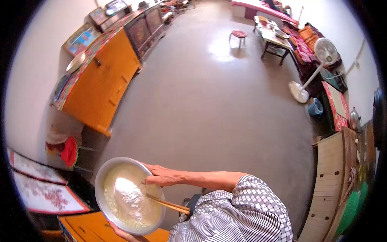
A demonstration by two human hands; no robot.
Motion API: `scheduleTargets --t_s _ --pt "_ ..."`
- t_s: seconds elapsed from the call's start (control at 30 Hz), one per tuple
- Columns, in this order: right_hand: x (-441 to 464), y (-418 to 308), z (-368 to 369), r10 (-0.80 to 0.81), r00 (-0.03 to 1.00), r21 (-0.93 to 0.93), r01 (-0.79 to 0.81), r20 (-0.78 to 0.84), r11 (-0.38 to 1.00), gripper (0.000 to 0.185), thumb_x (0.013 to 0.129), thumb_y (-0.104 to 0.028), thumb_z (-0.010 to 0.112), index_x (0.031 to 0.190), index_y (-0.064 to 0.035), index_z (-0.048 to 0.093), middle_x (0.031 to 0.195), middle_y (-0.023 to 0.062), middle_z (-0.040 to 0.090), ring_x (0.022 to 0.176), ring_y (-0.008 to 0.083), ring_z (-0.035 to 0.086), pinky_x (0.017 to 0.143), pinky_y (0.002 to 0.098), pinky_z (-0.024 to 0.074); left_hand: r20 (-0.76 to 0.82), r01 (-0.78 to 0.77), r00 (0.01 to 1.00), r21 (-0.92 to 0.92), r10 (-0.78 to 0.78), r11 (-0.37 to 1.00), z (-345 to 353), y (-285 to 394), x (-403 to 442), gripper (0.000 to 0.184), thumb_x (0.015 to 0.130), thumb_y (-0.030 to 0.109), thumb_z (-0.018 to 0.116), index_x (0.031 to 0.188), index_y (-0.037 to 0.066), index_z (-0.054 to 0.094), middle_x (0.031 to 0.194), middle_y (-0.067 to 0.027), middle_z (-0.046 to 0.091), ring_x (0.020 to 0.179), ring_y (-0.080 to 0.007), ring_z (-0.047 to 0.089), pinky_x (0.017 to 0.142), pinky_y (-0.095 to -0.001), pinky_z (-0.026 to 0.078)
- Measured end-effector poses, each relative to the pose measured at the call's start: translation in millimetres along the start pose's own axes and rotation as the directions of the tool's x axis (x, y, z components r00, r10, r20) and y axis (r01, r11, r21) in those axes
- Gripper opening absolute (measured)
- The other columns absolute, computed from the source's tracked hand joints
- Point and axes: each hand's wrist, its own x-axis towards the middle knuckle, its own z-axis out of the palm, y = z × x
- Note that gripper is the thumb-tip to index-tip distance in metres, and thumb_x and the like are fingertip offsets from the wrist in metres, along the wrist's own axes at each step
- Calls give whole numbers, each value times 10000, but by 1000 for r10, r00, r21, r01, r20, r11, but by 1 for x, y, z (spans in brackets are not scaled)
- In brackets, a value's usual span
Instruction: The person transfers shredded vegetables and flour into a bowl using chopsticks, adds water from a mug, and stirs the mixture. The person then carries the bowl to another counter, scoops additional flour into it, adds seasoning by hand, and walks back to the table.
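A metal bowl (pixel 99 189) holds a heap of white flour (pixel 129 193) with a pale, lumpy mixture around it. A pair of wooden chopsticks (pixel 171 205) leans in the bowl, their upper ends sticking out past its right rim. My right hand (pixel 159 176) is closed on the bowl's far right rim, thumb over the inside edge. At the near side my left hand (pixel 123 234) lies against the bowl's lower rim; the bowl covers part of its fingers. The bowl is above the corner of an orange wooden surface (pixel 88 228).
An orange cabinet (pixel 102 76) stands along the left wall, with a red cloth item (pixel 69 152) nearby. On the right are a white fan (pixel 312 76), a blue bucket (pixel 315 107) and a pale cupboard (pixel 328 181). A stool (pixel 238 34) and low table (pixel 272 35) are farther off.
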Motion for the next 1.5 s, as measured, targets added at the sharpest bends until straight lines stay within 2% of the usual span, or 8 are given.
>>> scheduleTargets --t_s 0.2,0.27,0.47,0.6,0.7,0.97,1.0,1.5 --pt "-27 -27 -137 100 930 -17 -114 -354 993 677 743 -316 503 1361 -175 267 1031 113 525 789 178 517 508 293 475 308 211 931 -16 -196 977 147 -57 88 581 874 453 386 1271 29 396 1264 -157 440 1125 -293 454 946 -412 366" --pt "-21 10 -169 -61 876 -176 -28 -478 984 673 742 -318 514 1355 -174 276 1078 127 515 879 196 518 517 300 485 419 227 884 8 -209 974 184 -71 120 558 882 427 394 1248 5 409 1219 -174 473 1070 -295 499 904 -412 409" --pt "-16 -35 -292 3 691 -55 -62 -723 997 616 775 -281 529 1317 -64 331 1192 155 478 1087 247 465 950 390 352 502 332 804 64 -318 941 355 -133 211 420 890 326 449 1137 -13 480 1044 -164 577 911 -256 597 795 -374 499" --pt "-27 -50 -377 55 469 30 -62 -882 998 592 769 -253 545 1292 -43 363 1140 146 515 1063 228 473 914 358 378 646 271 667 254 -371 928 492 -165 233 364 901 279 453 1060 -47 476 960 -162 585 812 -222 618 669 -289 531" --pt "-49 -63 -421 55 365 60 3 -929 998 598 762 -247 552 1287 -32 364 1116 152 524 1029 223 489 891 347 387 764 375 471 279 -441 884 565 -199 242 361 903 285 435 1077 -25 500 954 -153 589 827 -203 614 718 -299 530" --pt "-99 -87 -612 36 94 37 15 -995 999 457 769 -215 537 1163 3 462 974 132 575 878 191 539 792 297 429 740 473 393 347 -546 810 796 -310 219 332 901 285 466 1035 -15 511 916 -106 592 802 -177 601 705 -295 510" --pt "-104 -90 -638 30 85 32 20 -996 999 450 769 -210 536 1159 4 466 965 130 577 871 189 538 789 298 429 730 455 361 405 -581 793 820 -334 232 393 914 286 431 1182 0 454 1078 -130 556 947 -213 564 802 -333 492" --pt "-174 -142 -1012 86 -142 89 -17 -986 996 383 779 -171 549 1101 31 504 933 89 592 846 161 550 753 281 441 769 406 56 565 -637 718 1224 -533 213 338 871 210 510 1142 11 472 1005 -101 584 847 -183 602 723 -309 519"
